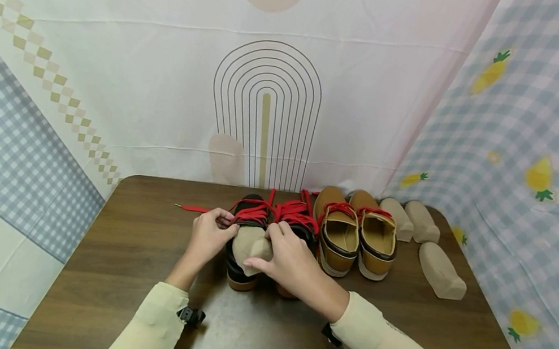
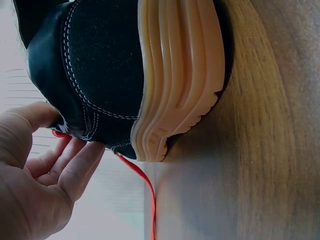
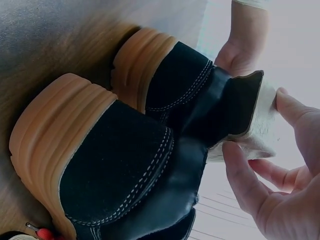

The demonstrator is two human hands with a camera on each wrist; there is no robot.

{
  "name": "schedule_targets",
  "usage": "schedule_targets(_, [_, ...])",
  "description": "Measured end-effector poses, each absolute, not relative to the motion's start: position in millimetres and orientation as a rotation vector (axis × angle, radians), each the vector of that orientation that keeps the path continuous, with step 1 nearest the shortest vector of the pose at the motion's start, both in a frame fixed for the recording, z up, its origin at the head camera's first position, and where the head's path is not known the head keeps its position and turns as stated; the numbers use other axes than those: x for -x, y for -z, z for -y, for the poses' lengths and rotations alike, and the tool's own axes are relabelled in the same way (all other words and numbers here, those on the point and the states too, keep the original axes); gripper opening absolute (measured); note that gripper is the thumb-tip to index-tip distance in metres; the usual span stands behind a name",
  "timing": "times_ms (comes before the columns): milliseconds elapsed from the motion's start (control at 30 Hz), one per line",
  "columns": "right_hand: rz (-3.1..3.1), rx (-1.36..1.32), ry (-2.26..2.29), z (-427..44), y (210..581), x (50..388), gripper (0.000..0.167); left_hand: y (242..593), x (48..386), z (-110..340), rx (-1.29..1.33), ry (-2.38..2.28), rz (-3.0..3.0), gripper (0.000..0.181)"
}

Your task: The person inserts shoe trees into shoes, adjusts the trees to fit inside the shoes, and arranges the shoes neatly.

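A pulp-coloured shoe insert (image 1: 247,245) stands partly in the opening of the left black shoe (image 1: 237,272), its rear end sticking up. My right hand (image 1: 293,258) holds this insert between thumb and fingers; in the right wrist view its hollow underside shows. My left hand (image 1: 206,237) pinches the same shoe's upper edge beside the red laces (image 1: 253,213), thumb on one side and fingers on the other in the left wrist view. Beside it sits the second black shoe (image 3: 110,170), partly hidden by my right hand in the head view. The insert's front end is hidden inside the shoe.
To the right stand two tan shoes (image 1: 338,249) with red laces. Three more pulp inserts (image 1: 440,270) lie at the table's right side. A loose red lace (image 1: 193,208) trails left. Cloth hangings (image 1: 166,88) border the wooden table (image 1: 151,229).
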State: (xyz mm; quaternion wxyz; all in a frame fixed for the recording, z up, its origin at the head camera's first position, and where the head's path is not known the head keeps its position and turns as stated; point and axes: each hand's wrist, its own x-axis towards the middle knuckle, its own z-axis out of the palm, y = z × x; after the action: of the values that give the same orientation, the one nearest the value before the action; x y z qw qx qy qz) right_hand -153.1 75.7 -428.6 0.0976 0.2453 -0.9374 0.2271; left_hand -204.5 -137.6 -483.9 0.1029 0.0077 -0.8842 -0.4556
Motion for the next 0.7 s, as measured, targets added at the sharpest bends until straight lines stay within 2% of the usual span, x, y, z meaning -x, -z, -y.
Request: schedule_targets(700, [2.811,-0.647,-0.702,-62,440,167,0.057,483,204,138,-0.025,1.338,2.634,0.015])
